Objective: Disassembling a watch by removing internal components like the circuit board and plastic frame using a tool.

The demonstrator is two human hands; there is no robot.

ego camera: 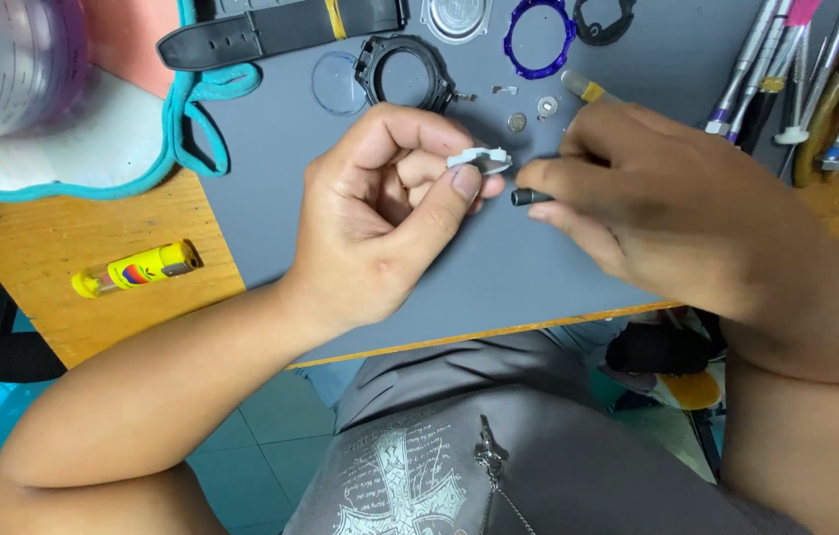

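Pale-grey plastic part (480,159), small and flat: pinched between thumb and forefinger of the left hand (390,213), lying at that hand's 2 o'clock, its long axis running roughly 9-to-3 above the grey mat (499,267). Right hand (657,203) is closing around a slim dark tool (530,197), whose tip is pointing toward 9 o'clock, just below the part and nearly touching it. Right hand is the nearer one to the part's free end. Black watch case (405,74) is lying at 12 o'clock, well apart.

Lighting: bright, even, diffuse; soft faint shadows on grey work mat (499,267). Blur: translucent purple-tinted plastic container (3,59), top-left, out of focus.
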